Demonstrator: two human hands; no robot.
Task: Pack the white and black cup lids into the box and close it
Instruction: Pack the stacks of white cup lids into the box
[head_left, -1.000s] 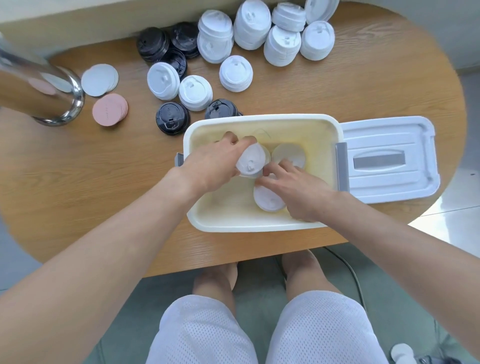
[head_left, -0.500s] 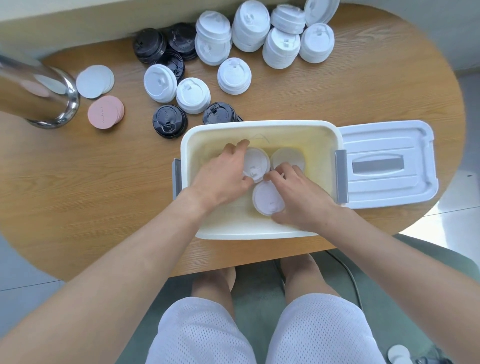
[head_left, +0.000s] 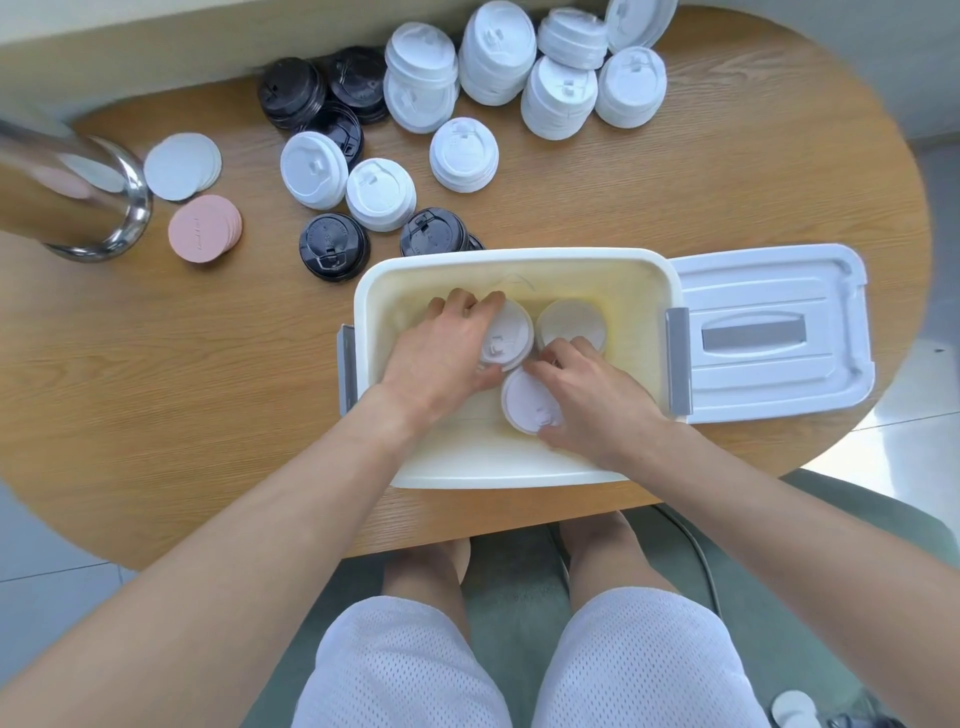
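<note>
A seated person reaches both hands into an open cream box (head_left: 644, 291) at the near edge of an oval wooden table (head_left: 156, 395). The left hand (head_left: 441, 353) curls its fingers and thumb around a white lid (head_left: 511, 332), gripping it at the far middle of the box floor. Just right of that lid, beyond the right hand's fingertips, a second white lid (head_left: 569, 319) lies flat in the box. The right hand (head_left: 592, 395) rests over a third white lid (head_left: 524, 405), thumb at its near rim and fingers spread along its far edge, holding it against the box floor; this lid sits just below the left hand's lid, the two touching or nearly so.

To the right of the right hand, the box's white cover (head_left: 769, 332) lies flat on the table, handle side up, beside a grey latch (head_left: 678, 358). Beyond the left hand, outside the box, white lids (head_left: 462, 153) stand in singles and short stacks, with taller stacks (head_left: 496, 52) at the table's far edge. Black lids (head_left: 334, 247) sit among them, one (head_left: 434, 234) just beyond the box's far wall and more (head_left: 291, 91) stacked farther back. Well to the left of the left hand lie a stack of pink discs (head_left: 204, 227), a stack of white discs (head_left: 182, 165) and a shiny metal vessel (head_left: 78, 197) lying on its side.
</note>
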